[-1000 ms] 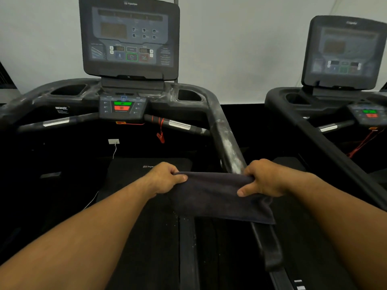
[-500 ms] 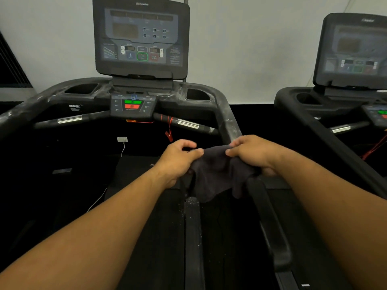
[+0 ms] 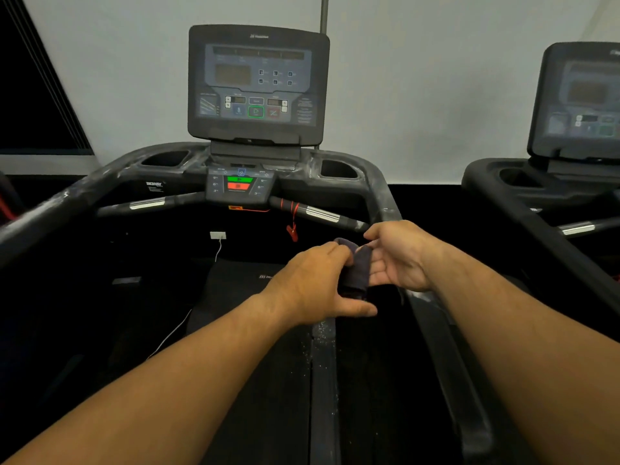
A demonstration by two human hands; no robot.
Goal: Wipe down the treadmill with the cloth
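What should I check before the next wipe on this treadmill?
1. Hold on cloth: ok, the left hand grips it, folded small.
2. Grip of right hand: cannot tell; the cloth lies against its palm.
3. Contact with right rail: cannot tell; the cloth is close beside it.
4. Rail clean: not ok, white smears.
5. Deck strip clean: not ok, white specks.
6. Display on console dark: ok.
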